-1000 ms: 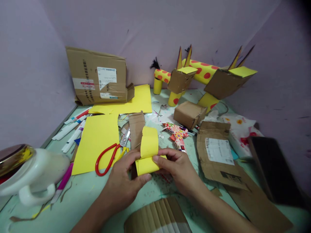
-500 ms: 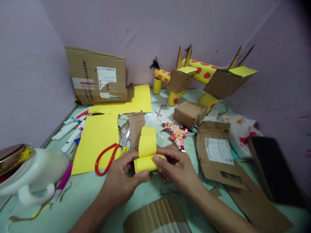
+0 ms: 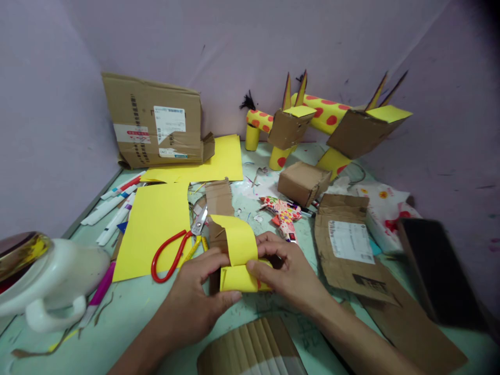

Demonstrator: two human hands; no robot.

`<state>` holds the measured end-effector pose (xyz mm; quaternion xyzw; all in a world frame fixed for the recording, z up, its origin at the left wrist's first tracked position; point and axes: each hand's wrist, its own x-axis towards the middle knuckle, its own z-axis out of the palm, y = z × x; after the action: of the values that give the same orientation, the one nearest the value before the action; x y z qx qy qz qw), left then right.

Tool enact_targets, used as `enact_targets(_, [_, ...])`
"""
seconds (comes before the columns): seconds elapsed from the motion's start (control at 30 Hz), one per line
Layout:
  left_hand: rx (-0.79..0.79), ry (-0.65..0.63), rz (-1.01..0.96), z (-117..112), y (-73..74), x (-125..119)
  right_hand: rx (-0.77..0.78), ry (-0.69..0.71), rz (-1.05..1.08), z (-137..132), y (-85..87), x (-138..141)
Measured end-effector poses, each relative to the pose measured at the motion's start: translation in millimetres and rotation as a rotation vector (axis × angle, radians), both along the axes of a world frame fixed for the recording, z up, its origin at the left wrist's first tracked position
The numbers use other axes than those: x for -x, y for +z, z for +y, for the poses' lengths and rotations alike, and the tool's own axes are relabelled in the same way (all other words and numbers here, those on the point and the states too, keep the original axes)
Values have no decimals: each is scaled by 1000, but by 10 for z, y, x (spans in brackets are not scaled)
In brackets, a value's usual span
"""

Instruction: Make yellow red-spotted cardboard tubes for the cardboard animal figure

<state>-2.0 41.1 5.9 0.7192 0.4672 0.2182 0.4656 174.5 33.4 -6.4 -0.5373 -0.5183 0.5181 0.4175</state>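
Between my two hands is a small folded piece of yellow paper (image 3: 240, 278) with a strip curling up and back from it. My left hand (image 3: 201, 289) is closed on its left side, thumb along the lower edge and fingers behind. On the right, my right hand (image 3: 287, 265) presses the paper with the thumb, its fingers bent behind the strip. A bit of brown cardboard shows behind the strip, partly hidden. Red-handled scissors (image 3: 177, 255) lie just left of my left hand, over the edge of a yellow sheet (image 3: 156, 229).
Cardboard animals with red-spotted yellow bodies (image 3: 289, 127) stand at the back right. A cardboard package (image 3: 160, 125) leans at the back left. Nearby are a small cardboard box (image 3: 302, 182), cardboard pieces (image 3: 347, 245), a phone (image 3: 437, 273), a white mug (image 3: 70, 276), markers (image 3: 113, 205) and corrugated cardboard (image 3: 252, 349).
The yellow paper has moved slightly right and toward me with both hands. Its upright strip now curls over to the left, showing more of its width.
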Motion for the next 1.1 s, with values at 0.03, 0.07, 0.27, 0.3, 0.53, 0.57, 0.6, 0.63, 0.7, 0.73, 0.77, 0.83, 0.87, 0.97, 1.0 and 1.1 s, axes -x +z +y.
enact_targets(0.03, [-2, 3, 7, 1, 0, -3, 2, -6, 7, 2, -2, 2])
enact_targets(0.07, [0, 6, 7, 3, -3, -3, 3, -13, 14, 4, -2, 5])
enact_targets(0.27, [99, 81, -179, 8, -42, 22, 32, 17, 177, -3, 34, 10])
enact_targets(0.3, [121, 107, -222, 6, -42, 24, 50, 33, 228, -12, 40, 12])
enact_targets(0.53, [129, 227, -336, -3, -27, -27, 254, 50, 384, -74, 61, 77])
enact_targets(0.57, [118, 240, -339, -6, -32, -37, 267, 33, 386, -75, 61, 86])
enact_targets(0.6, [114, 252, -346, -10, -40, -44, 276, 14, 389, -77, 58, 91])
enact_targets(0.63, [119, 258, -355, -16, -47, -50, 282, -2, 391, -78, 53, 93])
enact_targets(0.7, [142, 261, -367, -29, -62, -57, 285, -32, 388, -81, 38, 88])
enact_targets(0.73, [156, 257, -363, -35, -68, -60, 283, -43, 383, -81, 28, 85])
enact_targets(0.77, [168, 252, -356, -40, -74, -64, 279, -52, 372, -80, 19, 82])
enact_targets(0.83, [184, 240, -347, -49, -84, -71, 274, -64, 351, -73, 4, 79])
enact_targets(0.87, [190, 235, -345, -51, -87, -73, 273, -70, 346, -67, -2, 79])
enact_targets(0.97, [184, 186, -292, -47, -76, -40, 261, -74, 345, -46, -12, 74])
enact_targets(1.0, [152, 171, -255, -37, -62, -9, 255, -82, 344, -40, -14, 67])
enact_targets(1.1, [-38, 231, -102, 23, 7, 168, 236, -100, 344, -23, -13, 32])
